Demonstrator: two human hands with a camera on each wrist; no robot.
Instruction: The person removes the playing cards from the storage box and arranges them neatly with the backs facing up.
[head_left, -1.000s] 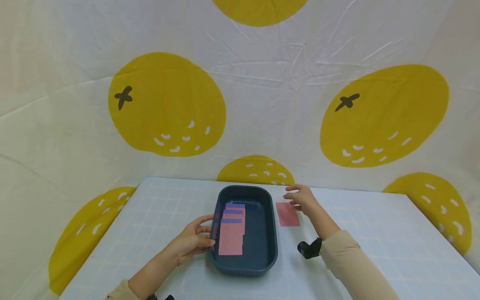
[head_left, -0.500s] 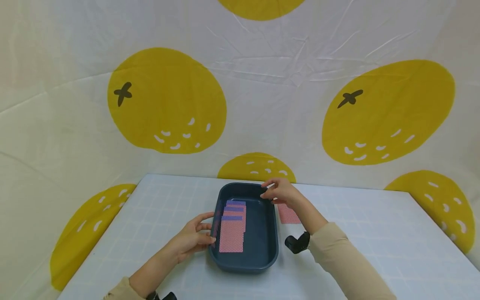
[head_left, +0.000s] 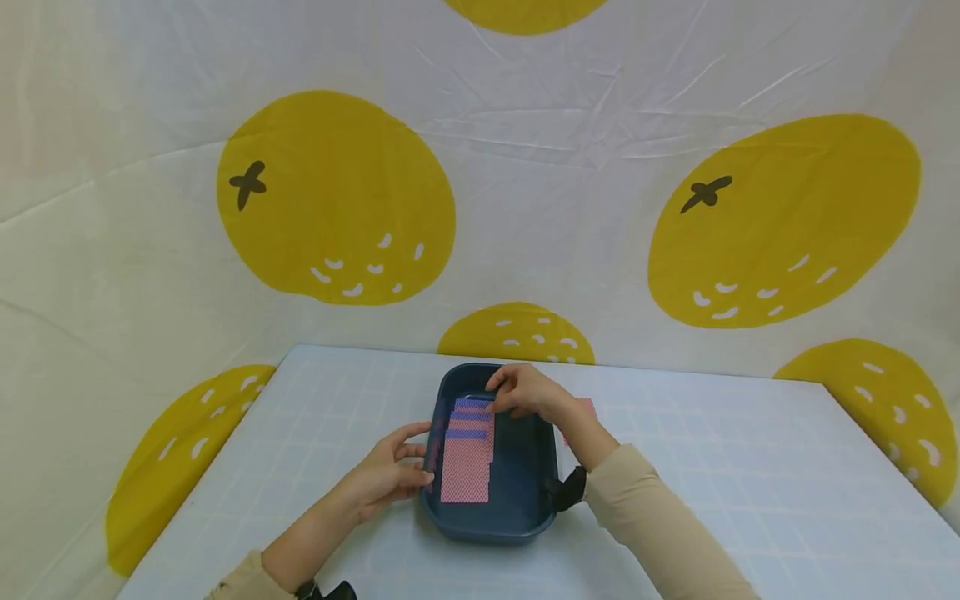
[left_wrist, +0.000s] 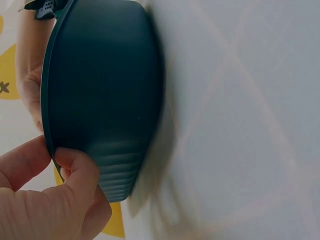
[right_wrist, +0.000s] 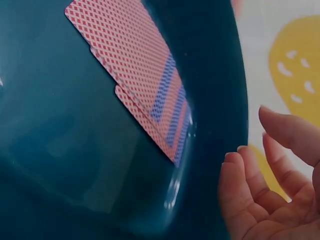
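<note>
A dark blue rectangular tray [head_left: 525,467] rests on the table with red- and blue-backed playing cards [head_left: 465,475] overlapping along its left side. My left hand [head_left: 382,475] pinches the tray's left rim; the left wrist view shows the thumb and fingers on either side of that edge. Over the tray's far end, my right hand [head_left: 528,392] has its fingers loosely bent beside the top of the cards. The right wrist view shows nothing between the fingers of this hand [right_wrist: 270,185]. Another red-backed card [head_left: 588,407] lies right of the tray, partly hidden behind my right wrist.
The table [head_left: 712,483] has a pale cloth with a faint grid. Behind it hangs a white curtain [head_left: 540,208] printed with large yellow fruit. Black wrist devices [head_left: 570,490] sit at both cuffs, the right one overlapping the tray's right rim in the head view.
My right hand has moved left from above the loose card, across the tray's right rim, to the far end of the cards. My left hand has stayed on the rim.
</note>
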